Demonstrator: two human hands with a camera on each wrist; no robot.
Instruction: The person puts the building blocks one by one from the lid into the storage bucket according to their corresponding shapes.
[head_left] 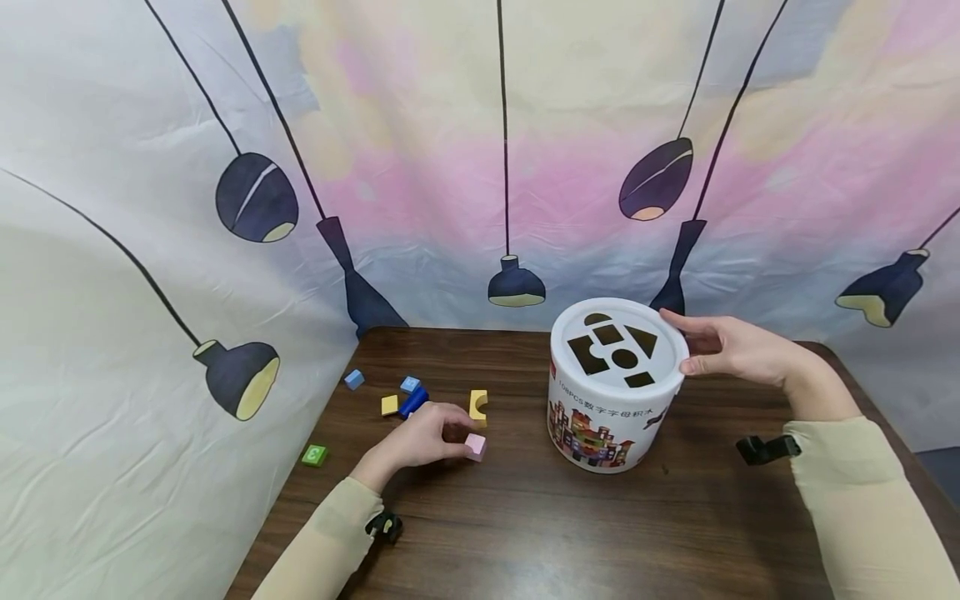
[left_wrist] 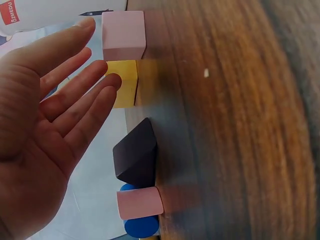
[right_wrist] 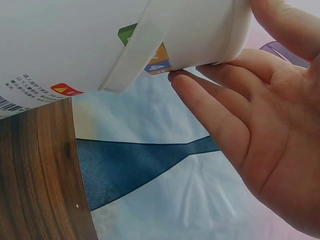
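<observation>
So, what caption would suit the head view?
Left fingers near a pink block, right fingers on a white bucket.

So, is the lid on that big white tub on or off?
On: the lid covers the top of the white tub, its shaped holes facing up. Whether it's fastened tight, I can't tell.

- One white bucket (head_left: 596, 433) with one lid (head_left: 610, 384), cut with six shaped openings (head_left: 624, 358).
- Two pink blocks (head_left: 476, 447).
- Two yellow blocks (head_left: 389, 405).
- Two light blue blocks (head_left: 354, 379).
- One dark blue cylinder (head_left: 414, 402).
- One green block (head_left: 315, 455).
- One dark wedge (left_wrist: 135, 155), visible only in the left wrist view.
- Seven hanging lamps (head_left: 517, 283) printed on the backdrop (head_left: 420, 100).
- Two black wrist devices (head_left: 759, 450).
- Two cream sleeves (head_left: 847, 475).
- One brown wooden surface (head_left: 540, 533).
</observation>
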